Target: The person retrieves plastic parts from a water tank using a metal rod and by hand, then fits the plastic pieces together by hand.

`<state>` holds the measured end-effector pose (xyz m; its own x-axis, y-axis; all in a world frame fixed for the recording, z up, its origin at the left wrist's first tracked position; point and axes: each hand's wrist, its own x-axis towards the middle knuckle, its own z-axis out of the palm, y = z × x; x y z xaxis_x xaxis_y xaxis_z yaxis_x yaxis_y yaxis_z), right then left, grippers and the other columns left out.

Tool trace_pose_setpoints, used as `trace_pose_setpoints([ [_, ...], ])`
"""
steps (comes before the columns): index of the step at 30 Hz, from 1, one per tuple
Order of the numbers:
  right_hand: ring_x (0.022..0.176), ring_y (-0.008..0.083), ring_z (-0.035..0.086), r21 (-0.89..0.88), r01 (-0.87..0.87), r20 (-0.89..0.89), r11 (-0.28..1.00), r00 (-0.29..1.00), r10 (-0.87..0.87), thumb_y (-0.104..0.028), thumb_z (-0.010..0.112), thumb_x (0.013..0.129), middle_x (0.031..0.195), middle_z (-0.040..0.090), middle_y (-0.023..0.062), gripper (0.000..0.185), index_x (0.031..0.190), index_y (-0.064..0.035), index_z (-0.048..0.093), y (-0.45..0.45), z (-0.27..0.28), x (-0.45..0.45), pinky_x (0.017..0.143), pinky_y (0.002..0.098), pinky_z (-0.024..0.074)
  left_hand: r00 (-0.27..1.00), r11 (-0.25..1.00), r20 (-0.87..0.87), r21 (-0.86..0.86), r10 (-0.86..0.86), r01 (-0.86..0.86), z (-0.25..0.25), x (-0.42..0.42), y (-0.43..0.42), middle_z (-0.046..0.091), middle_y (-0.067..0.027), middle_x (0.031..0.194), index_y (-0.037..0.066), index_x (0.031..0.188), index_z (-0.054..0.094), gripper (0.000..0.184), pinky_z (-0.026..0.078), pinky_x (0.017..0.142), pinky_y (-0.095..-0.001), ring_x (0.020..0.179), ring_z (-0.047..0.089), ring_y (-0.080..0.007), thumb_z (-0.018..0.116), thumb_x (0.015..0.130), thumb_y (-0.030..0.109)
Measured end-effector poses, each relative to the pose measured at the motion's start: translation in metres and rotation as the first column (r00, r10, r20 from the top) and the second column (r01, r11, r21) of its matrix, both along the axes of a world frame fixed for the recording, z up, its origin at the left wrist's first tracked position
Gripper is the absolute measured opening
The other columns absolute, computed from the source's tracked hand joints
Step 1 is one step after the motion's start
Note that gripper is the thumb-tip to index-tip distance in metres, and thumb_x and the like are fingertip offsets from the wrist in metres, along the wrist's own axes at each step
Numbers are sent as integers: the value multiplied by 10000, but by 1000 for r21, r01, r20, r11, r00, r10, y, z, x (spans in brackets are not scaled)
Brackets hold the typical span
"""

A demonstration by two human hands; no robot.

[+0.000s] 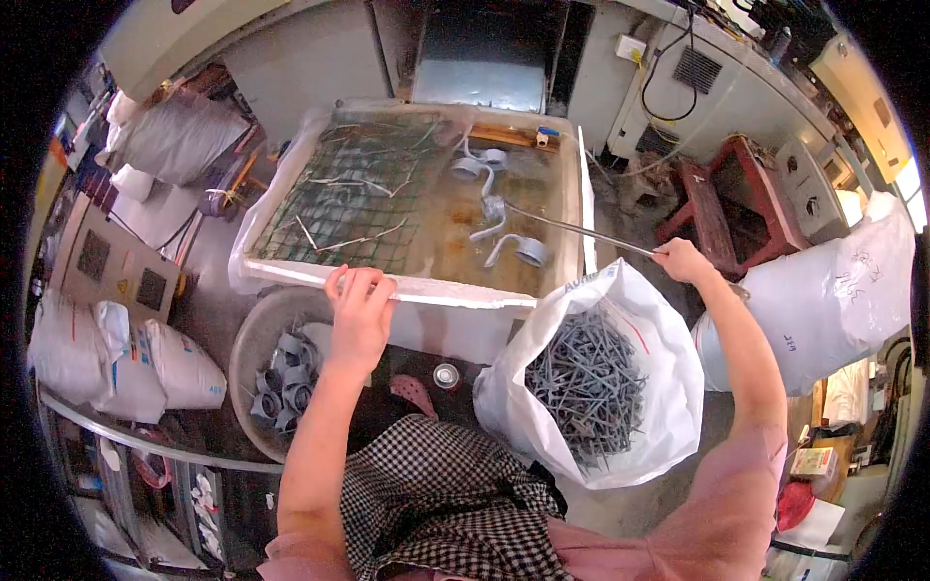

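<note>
My left hand (361, 312) is on the near rim of a wide white water tub (450, 289), its fingers curled over the edge. A thin metal rod (581, 229) is held in my right hand (682, 261) near the tub's right corner. The rod reaches left over the water, its tip close to a curled grey plastic part (493, 208). Other grey ring-shaped parts (530, 251) with thin tails float or lie in the tub's right half. Green netting (358, 184) with several pale sticks covers the left half.
Below the tub's right corner stands a white sack (668, 407) full of thin grey plastic pieces (586, 387). A round basin (247, 339) of grey ring parts (286, 382) is at lower left. A red-brown stand (702, 208) and a big filled sack (804, 310) are at right.
</note>
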<state>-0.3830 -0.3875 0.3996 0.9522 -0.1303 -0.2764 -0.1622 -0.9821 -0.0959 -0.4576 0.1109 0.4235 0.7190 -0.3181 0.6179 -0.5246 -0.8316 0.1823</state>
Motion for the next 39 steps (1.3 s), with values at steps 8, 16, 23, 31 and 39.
trace_pose_setpoints([
  [8, 951, 365, 572, 57, -153, -39, 986, 987, 156, -323, 486, 841, 1001, 610, 179, 340, 937, -36, 641, 90, -63, 77, 836, 420, 465, 1000, 1000, -26, -18, 4, -5, -9, 0, 7, 513, -63, 883, 82, 814, 535, 249, 298, 932, -462, 912, 522, -234, 654, 608, 6],
  [16, 899, 334, 596, -66, -88, 86, 994, 992, 93, -287, 546, 820, 960, 627, 152, 268, 1052, -184, 633, 78, 48, 30, 789, 408, 469, 999, 1000, -31, -29, 9, -10, -13, -7, 18, 509, -51, 855, 80, 801, 543, 245, 290, 939, -459, 888, 535, -213, 645, 595, -5],
  [23, 819, 325, 618, -52, 58, 123, 997, 991, -51, -228, 590, 798, 872, 630, 187, 239, 1008, -132, 652, 29, 77, -20, 733, 386, 476, 999, 999, -15, 1, -37, 37, -13, -11, 11, 479, -41, 818, 80, 787, 535, 179, 289, 938, -443, 830, 522, -202, 619, 641, 18],
  [31, 925, 353, 589, -3, -73, -19, 997, 997, 73, -331, 548, 805, 993, 616, 171, 285, 1037, -192, 640, 45, -16, 31, 831, 425, 469, 1000, 1000, -18, -14, -22, 22, -13, -11, 14, 513, -57, 853, 79, 794, 551, 220, 291, 938, -459, 873, 542, -225, 637, 604, 9],
  [39, 973, 323, 580, -43, -52, -46, 998, 998, 51, -345, 520, 828, 1046, 611, 135, 306, 1073, -194, 627, 142, -75, 90, 866, 418, 455, 1000, 999, -25, -45, -2, 1, -14, -5, 24, 510, -50, 850, 79, 786, 547, 209, 281, 945, -458, 870, 538, -219, 626, 608, 4],
])
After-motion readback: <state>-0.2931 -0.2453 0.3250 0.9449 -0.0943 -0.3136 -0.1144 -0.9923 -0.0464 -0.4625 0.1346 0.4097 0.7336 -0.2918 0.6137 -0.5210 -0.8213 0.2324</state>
